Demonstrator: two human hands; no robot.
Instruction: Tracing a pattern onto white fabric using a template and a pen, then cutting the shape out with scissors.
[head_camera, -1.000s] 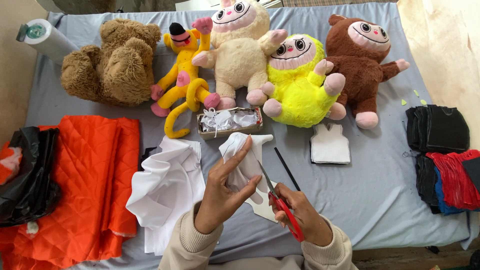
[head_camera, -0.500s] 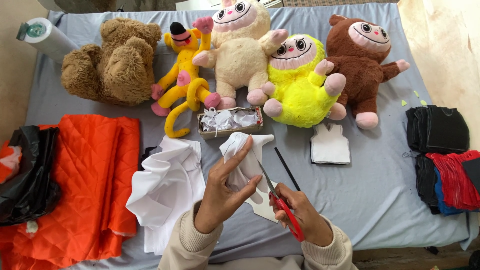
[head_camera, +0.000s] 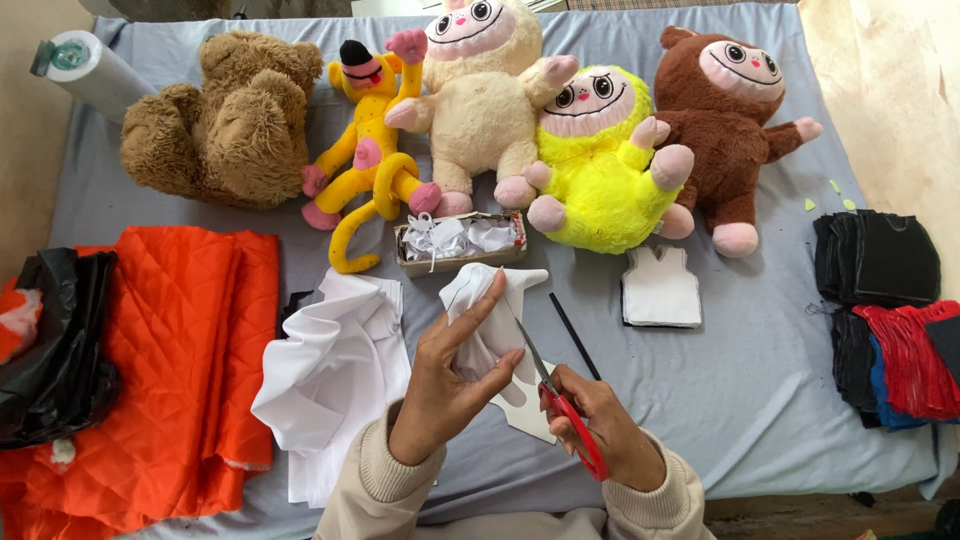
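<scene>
The left hand (head_camera: 445, 385) pinches a white cloth (head_camera: 490, 320) above the grey-covered desk (head_camera: 760, 380), its grip closed on the cloth, while the right hand (head_camera: 605, 435) is wrapped round red scissors (head_camera: 560, 405), blades seemingly at the cloth's edge. Just beyond stands a small open box (head_camera: 460, 243) of white scraps before a row of plush toys (head_camera: 590, 150). White fabric (head_camera: 335, 380) and orange quilting (head_camera: 190, 350) lie left, a white vest cutout (head_camera: 660, 288) and dark stacks (head_camera: 880, 260) right.

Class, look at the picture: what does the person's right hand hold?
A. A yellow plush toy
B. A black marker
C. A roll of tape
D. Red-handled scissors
D: the right hand grips red-handled scissors, blades pointing toward the white fabric piece held in the left hand.
</scene>
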